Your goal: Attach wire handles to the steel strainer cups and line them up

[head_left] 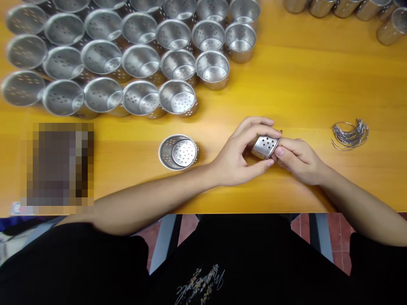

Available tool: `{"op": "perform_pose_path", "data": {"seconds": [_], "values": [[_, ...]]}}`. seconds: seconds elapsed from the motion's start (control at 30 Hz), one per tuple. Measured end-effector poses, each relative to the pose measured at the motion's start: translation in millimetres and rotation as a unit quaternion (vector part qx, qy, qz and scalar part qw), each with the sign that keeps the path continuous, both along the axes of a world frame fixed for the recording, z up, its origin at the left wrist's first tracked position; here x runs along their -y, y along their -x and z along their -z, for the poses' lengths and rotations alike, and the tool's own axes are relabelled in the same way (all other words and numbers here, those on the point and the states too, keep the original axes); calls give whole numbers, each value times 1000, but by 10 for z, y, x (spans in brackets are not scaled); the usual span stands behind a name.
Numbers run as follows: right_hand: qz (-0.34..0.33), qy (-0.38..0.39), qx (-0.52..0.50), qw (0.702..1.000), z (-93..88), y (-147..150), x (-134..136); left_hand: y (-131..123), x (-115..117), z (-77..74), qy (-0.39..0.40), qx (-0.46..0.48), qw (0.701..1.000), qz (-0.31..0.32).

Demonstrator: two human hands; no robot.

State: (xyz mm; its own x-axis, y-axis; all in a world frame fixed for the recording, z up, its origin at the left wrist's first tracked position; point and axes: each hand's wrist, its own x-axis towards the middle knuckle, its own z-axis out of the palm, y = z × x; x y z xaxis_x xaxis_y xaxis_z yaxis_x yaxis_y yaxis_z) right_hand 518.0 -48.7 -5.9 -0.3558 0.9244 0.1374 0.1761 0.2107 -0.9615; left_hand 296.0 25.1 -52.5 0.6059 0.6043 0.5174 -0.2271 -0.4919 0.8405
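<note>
Hand-held perforated cup [265, 146], lone cup [178, 151] — empty

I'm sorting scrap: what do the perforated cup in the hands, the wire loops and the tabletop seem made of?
Perforated cup: thin sheet metal, likely steel or aluminium, satin grey sheen. Wire loops: bright metal wire, glinting. Tabletop: probably varnished wood or laminate, glossy yellow, faint grain.

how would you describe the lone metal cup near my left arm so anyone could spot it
Start from the big block of shiny perforated steel cups filling the far left of the yellow wooden table. Just nearer than its front row, left of the left hand, sits one single cup. It alone stands apart from the rows, touching nothing.
</note>
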Motion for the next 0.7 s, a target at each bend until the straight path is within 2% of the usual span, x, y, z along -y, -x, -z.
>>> {"op": "perform_pose_path", "data": {"seconds": [0.23,0.7], "values": [[-17,-8,22,1000,-3,-11,-5,13,-15,-8,14,2,1000,2],[-3,-7,18,1000,-37,18,8,13,-13,20,51,23,998,10]]}}
